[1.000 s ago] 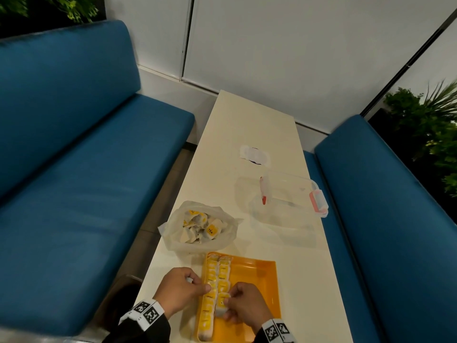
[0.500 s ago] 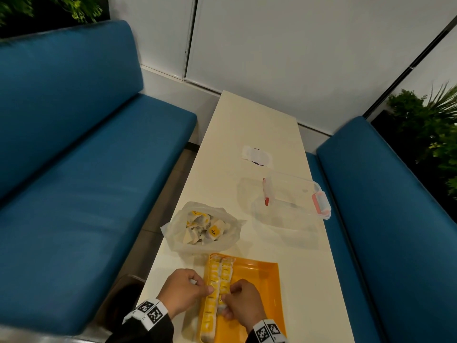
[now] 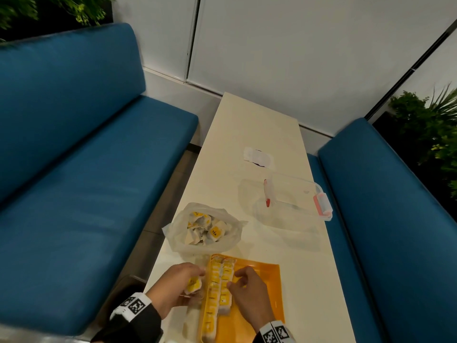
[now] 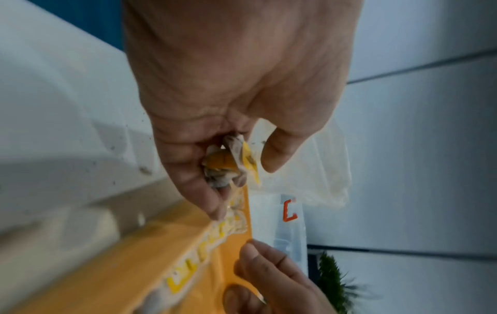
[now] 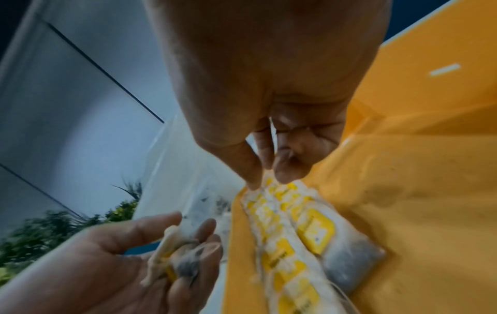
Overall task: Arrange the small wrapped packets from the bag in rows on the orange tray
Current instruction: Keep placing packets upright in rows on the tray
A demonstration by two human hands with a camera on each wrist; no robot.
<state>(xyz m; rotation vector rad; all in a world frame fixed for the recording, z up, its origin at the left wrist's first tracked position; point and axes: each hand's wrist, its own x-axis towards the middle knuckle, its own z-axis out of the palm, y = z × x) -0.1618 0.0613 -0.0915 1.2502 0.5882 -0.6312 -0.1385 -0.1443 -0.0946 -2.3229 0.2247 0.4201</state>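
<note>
Left hand point(image 3: 176, 284) curled around a few spare packets point(image 3: 194, 285), just at 9 o'clock of the orange tray point(image 3: 267, 288). Right hand point(image 3: 248, 292) over the tray, fingers loosely bent, tips touching the second row of packets point(image 3: 226, 284). Bag point(image 3: 204, 227) with more packets at 12 o'clock of the tray, on the table point(image 3: 249, 127).
</note>
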